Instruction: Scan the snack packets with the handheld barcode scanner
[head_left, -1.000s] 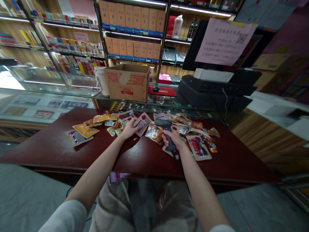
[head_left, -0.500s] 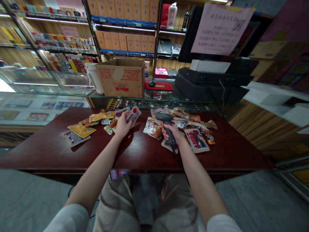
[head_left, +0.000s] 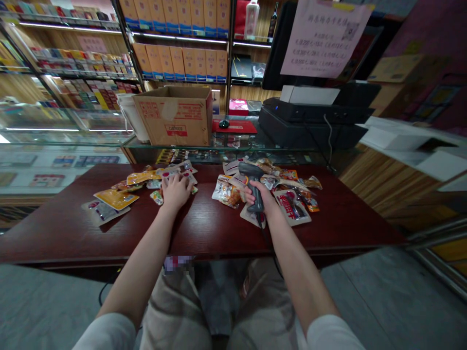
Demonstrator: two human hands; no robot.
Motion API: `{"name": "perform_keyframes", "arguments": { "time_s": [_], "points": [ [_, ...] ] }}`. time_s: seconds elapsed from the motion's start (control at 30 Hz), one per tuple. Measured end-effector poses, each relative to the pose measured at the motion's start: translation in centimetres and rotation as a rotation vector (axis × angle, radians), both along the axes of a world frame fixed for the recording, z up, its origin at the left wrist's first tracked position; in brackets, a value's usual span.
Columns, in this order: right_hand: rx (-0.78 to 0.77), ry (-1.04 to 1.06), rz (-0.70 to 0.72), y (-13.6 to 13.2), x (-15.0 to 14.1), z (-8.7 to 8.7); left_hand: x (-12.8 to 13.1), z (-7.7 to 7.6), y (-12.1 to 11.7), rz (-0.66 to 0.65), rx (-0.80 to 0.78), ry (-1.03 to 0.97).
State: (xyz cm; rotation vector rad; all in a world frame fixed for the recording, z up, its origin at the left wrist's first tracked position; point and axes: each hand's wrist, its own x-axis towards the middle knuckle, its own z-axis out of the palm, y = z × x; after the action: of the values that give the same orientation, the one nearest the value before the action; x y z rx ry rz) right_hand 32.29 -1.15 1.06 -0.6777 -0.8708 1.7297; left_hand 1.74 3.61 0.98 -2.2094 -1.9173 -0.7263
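Note:
My left hand [head_left: 176, 191] lies with its fingers spread on top of a grey snack packet [head_left: 187, 178] in the left pile. Beside it are more packets, among them a yellow one [head_left: 116, 198] and a grey one with a clear window [head_left: 102, 212]. Wrapped around the handle of a black barcode scanner [head_left: 251, 170] is my right hand [head_left: 263, 196]. The scanner is held over the right pile, near a clear packet of brown food [head_left: 228, 192] and a grey packet with red lettering [head_left: 292, 207]. My left fingertips partly cover the packet under them.
Both piles lie on a dark red wooden table [head_left: 204, 228]. Behind it, a glass counter carries an open cardboard box [head_left: 175, 116], a black mouse [head_left: 224, 123] and a black printer-like machine [head_left: 310, 126]. A monitor with a pink paper sign [head_left: 324, 39] stands at the right. Stocked shelves line the back.
My left hand has moved left and down with the grey packet, laying it on the left pile and spreading its fingers. The scanner stays over the right pile. The view has shifted slightly.

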Motion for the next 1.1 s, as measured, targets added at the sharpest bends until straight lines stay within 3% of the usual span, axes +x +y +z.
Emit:
{"name": "perform_keyframes", "arguments": {
  "time_s": [0.2,0.33,0.47,0.57,0.7,0.87,1.1],
  "points": [
    [0.004,-0.011,-0.108,0.0,1.4,-0.1,-0.2,-0.7,0.3,0.092,0.050,0.007],
    [0.014,-0.023,-0.192,0.0,1.9,0.2,1.7,-0.1,-0.4,-0.094,0.099,0.002],
    [-0.008,-0.004,-0.206,0.0,2.0,0.4,5.7,0.2,-0.5,-0.227,-0.206,-0.001],
    [-0.006,0.021,-0.221,0.0,2.0,0.3,8.4,0.3,0.4,-0.187,-0.408,0.080],
    [-0.005,0.021,-0.215,0.0,2.1,0.4,10.1,0.2,1.9,-0.107,-0.548,0.082],
    [-0.014,0.018,-0.202,-0.2,2.2,0.7,9.9,-0.8,2.4,-0.075,-0.540,-0.111],
    [-0.013,-0.029,-0.163,-0.1,1.9,0.6,5.8,-1.0,4.2,-0.238,-0.392,-0.682]
  ]
}}
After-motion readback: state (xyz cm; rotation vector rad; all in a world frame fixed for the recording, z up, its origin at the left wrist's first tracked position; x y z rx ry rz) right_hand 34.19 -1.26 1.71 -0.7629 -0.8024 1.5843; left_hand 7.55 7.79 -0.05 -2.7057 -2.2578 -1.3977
